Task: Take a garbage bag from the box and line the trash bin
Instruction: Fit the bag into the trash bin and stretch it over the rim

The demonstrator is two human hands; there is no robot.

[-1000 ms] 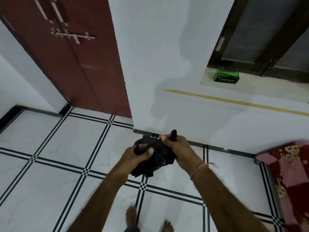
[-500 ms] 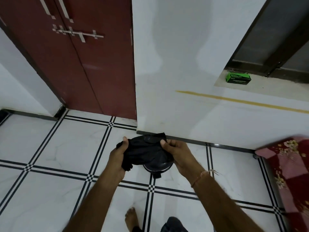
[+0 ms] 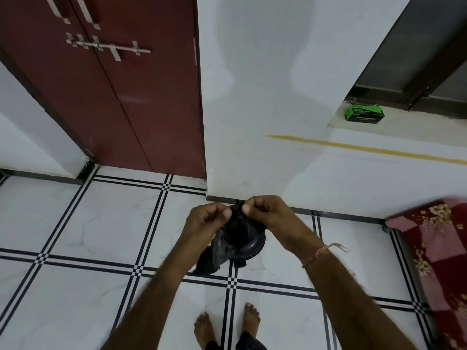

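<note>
A crumpled black garbage bag (image 3: 228, 238) hangs from both my hands at the middle of the view. My left hand (image 3: 206, 219) and my right hand (image 3: 265, 212) pinch its top edge close together, fingertips almost touching. Below and behind the bag, a black round trash bin (image 3: 255, 246) stands on the floor by the wall, mostly hidden by the bag and my hands. The green garbage bag box (image 3: 364, 115) lies on the window ledge at the upper right.
A dark red double door (image 3: 113, 97) with a metal latch fills the upper left. A white wall (image 3: 278, 122) stands straight ahead. A red floral mattress (image 3: 439, 248) lies along the right edge. My bare feet (image 3: 227, 327) stand on white tiles with black lines.
My hands have come together at the top of the bag, from holding it spread apart. The bag now hangs down bunched below them. The view has tilted down a little.
</note>
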